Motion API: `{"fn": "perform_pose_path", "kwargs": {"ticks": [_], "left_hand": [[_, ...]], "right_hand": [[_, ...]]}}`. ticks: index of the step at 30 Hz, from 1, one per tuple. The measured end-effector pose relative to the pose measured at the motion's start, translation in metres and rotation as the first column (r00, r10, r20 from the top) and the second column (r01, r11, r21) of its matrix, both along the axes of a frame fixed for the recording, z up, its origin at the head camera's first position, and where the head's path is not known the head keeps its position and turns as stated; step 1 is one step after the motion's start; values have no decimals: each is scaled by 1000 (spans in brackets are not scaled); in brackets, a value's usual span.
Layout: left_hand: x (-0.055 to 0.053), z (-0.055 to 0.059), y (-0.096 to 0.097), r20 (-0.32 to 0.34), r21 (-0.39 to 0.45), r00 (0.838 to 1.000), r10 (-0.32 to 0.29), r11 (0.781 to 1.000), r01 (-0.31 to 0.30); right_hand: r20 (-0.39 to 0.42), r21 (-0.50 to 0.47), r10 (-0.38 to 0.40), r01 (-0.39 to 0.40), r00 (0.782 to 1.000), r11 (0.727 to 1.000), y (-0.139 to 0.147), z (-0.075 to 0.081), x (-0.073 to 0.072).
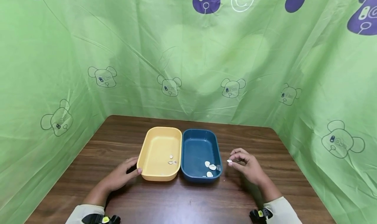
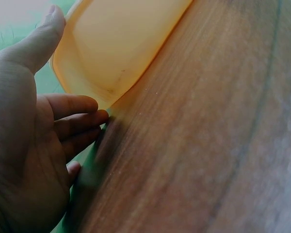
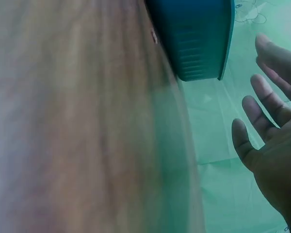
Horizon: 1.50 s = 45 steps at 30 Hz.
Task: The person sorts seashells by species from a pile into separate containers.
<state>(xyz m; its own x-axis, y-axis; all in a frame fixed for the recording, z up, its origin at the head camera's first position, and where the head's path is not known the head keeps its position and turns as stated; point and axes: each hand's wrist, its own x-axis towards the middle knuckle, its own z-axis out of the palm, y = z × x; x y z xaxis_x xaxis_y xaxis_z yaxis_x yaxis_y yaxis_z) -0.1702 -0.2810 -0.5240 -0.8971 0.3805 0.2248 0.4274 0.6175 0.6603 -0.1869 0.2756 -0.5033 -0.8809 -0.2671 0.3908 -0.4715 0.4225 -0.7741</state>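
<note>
My left hand point(image 1: 121, 174) rests at the near left corner of a yellow tray point(image 1: 159, 178). Its relaxed fingers and thumb touch the tray's outer side, and the left wrist view shows the thumb by the rim. My right hand point(image 1: 248, 166), to the right of a blue tray point(image 1: 201, 180), pinches a small white shell point(image 1: 229, 160) between thumb and index fingertips. The right wrist view shows the other fingers of that hand point(image 3: 276, 116) loosely spread. A few small shells point(image 1: 170, 162) lie in the yellow tray. Several larger white shells point(image 1: 212, 167) are in the blue tray.
Both trays stand side by side on a dark brown wooden table point(image 1: 191, 204). A tiny object point(image 3: 154, 36) is on the table beside the blue tray in the right wrist view. Green printed curtains point(image 1: 194, 106) enclose the table's back and sides.
</note>
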Motion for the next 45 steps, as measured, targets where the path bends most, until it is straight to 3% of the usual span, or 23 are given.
{"fn": "perform_pose_path", "kwargs": {"ticks": [10, 20, 36, 45], "left_hand": [[-1, -2, -1, 8, 17, 1000, 4, 1000, -4], [-3, -1, -2, 0, 21, 1000, -3, 1000, 3], [0, -5, -1, 19, 24, 1000, -2, 1000, 1], [-1, -4, -2, 8, 25, 1000, -3, 1000, 2]], "right_hand": [[-2, -22, -79, 79, 997, 997, -23, 25, -11], [5, -78, -60, 60, 998, 995, -69, 49, -19], [71, -167, -180, 190, 981, 968, -145, 60, -11], [121, -148, -153, 170, 981, 974, -182, 62, -5]]}}
